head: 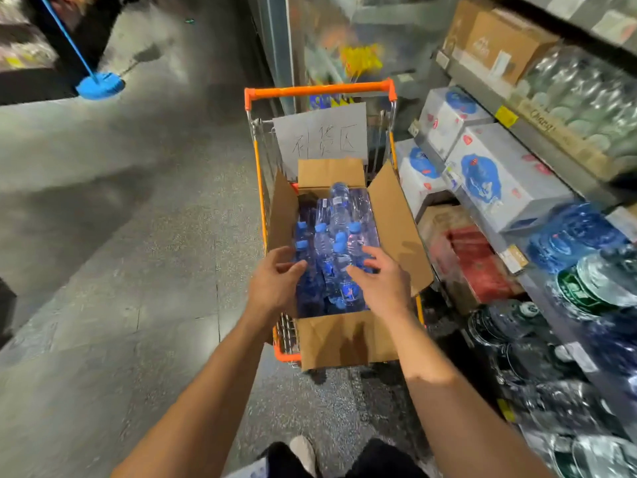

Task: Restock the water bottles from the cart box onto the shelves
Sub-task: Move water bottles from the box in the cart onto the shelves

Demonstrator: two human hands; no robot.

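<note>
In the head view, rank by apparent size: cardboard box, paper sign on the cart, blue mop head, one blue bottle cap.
1. Cardboard box
2. Paper sign
3. Mop head, though it lies farther from the camera, so its true size is unsure
4. Bottle cap

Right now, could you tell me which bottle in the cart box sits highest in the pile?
The bottle lying on top near the box's far end; its clear body rests above the others, whose blue caps sit lower around it.

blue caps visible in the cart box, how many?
6 blue caps. All sit mid-box, just beyond both hands' fingers. More are likely hidden beneath bottles and hands.
</note>
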